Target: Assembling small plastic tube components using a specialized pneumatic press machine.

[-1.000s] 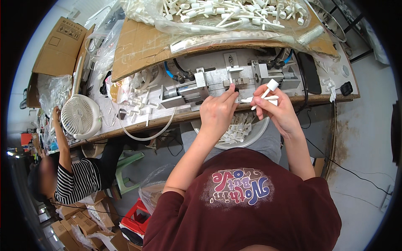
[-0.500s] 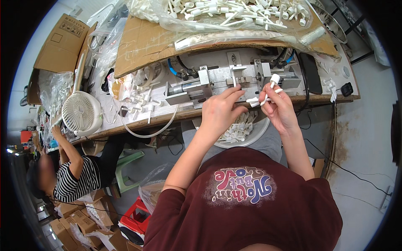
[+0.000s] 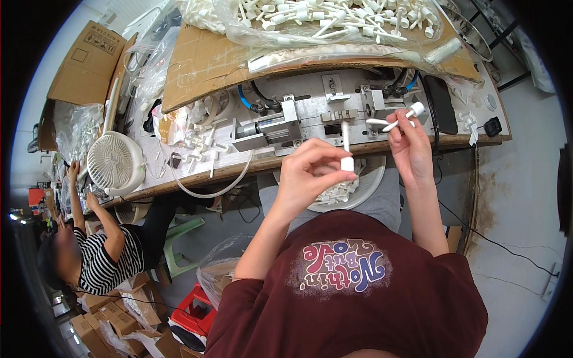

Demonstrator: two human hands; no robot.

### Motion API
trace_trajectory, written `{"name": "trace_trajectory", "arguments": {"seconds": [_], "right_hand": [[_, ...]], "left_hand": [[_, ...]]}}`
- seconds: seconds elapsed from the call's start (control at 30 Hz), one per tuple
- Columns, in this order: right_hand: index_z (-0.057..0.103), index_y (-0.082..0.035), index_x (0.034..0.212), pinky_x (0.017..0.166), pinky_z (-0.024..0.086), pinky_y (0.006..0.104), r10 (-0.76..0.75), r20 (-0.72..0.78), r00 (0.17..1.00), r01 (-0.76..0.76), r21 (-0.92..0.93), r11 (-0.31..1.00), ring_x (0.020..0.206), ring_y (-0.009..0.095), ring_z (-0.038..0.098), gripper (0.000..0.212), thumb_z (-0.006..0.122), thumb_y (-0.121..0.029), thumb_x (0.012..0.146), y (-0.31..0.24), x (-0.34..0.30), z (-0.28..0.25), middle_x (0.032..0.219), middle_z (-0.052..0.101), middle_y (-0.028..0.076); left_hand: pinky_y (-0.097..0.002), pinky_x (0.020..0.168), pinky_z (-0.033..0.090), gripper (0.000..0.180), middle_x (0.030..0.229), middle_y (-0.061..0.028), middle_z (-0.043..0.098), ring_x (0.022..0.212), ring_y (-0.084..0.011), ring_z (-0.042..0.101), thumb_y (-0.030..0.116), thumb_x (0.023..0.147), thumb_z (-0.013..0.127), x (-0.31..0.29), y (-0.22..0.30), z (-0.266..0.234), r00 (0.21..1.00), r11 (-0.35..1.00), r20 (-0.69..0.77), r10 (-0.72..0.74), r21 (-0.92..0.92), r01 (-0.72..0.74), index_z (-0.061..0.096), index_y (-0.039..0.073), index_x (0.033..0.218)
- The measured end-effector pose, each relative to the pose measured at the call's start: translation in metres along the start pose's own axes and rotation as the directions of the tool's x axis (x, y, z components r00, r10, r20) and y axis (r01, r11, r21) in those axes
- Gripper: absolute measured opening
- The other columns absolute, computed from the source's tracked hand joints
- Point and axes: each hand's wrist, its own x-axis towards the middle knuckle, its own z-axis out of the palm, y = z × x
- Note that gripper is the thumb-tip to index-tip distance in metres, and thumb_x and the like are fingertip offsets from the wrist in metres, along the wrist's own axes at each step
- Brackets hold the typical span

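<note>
My left hand (image 3: 312, 174) pinches a white plastic stem with a round cap (image 3: 347, 163) between thumb and fingers, stem upward and cap low. It is on the near side of a metal clamping jig (image 3: 339, 115), apart from it. Farther right, my right hand (image 3: 412, 148) is closed on several similar white capped stems (image 3: 415, 109) that fan out from its fingertips. Below my hands a white bowl (image 3: 375, 186) of such pieces sits at my lap, partly hidden by the left hand. Between the jig's two cylinders, the small slotted block holds no white stem that I can see.
A cardboard sheet (image 3: 206, 74) bearing a plastic bag of white capped stems (image 3: 334, 18) overhangs the jig. Loose white parts (image 3: 200, 146) and a small fan (image 3: 116, 160) are left. A black phone (image 3: 440, 104) lies right. Another person (image 3: 110, 253) works at far left.
My left hand has drawn back from the jig toward me and now shows a white capped stem in its fingers. My right hand has shifted right, its stems turned more sideways.
</note>
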Motion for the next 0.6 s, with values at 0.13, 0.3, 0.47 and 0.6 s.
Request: {"name": "trace_trajectory", "arguments": {"seconds": [0.13,0.3,0.47,0.6], "right_hand": [[0.059,0.001,0.111,0.07,0.048,0.0215,-0.147,0.031,0.989,0.149,-0.307,0.94,0.078,0.008,0.06,0.018,0.062,-0.007,0.095,0.001,-0.01,0.009,0.103,0.066,0.011],[0.06,0.005,0.111,0.075,0.053,0.0254,-0.206,0.132,0.97,0.244,-0.464,0.852,0.085,0.011,0.064,0.018,0.059,-0.002,0.095,0.007,-0.024,0.019,0.105,0.066,0.011],[0.065,0.004,0.104,0.071,0.054,0.0244,-0.235,0.158,0.959,0.284,-0.55,0.785,0.082,0.013,0.067,0.014,0.064,0.004,0.09,0.008,-0.031,0.02,0.1,0.068,0.011],[0.069,0.003,0.096,0.066,0.054,0.0249,-0.299,0.255,0.919,0.392,-0.659,0.642,0.075,0.013,0.066,0.012,0.07,0.006,0.084,0.007,-0.03,0.017,0.1,0.068,0.011]], "left_hand": [[-0.0287,0.068,0.057,0.026,0.116,-0.0073,0.066,0.078,-0.0185,0.071,0.003,0.077,0.076,0.007,-0.023,0.007,0.95,0.736,-0.07,0.305,0.65,-0.189,0.072,0.004,0.102],[-0.0316,0.061,0.052,0.025,0.113,-0.0048,0.07,0.067,-0.0212,0.067,0.013,0.075,0.076,0.018,-0.046,0.01,0.913,0.353,0.085,0.399,0.904,-0.239,0.073,0.007,0.099],[-0.0288,0.06,0.05,0.019,0.112,-0.0154,0.07,0.061,-0.0179,0.067,0.009,0.076,0.068,0.032,-0.042,0.007,0.895,0.294,0.162,0.416,0.907,-0.301,0.072,0.001,0.093],[-0.0292,0.059,0.051,0.017,0.111,-0.0158,0.07,0.058,-0.0185,0.067,0.009,0.076,0.067,0.032,-0.039,0.009,0.909,0.313,0.145,0.392,0.908,-0.28,0.072,0.001,0.091]]}}
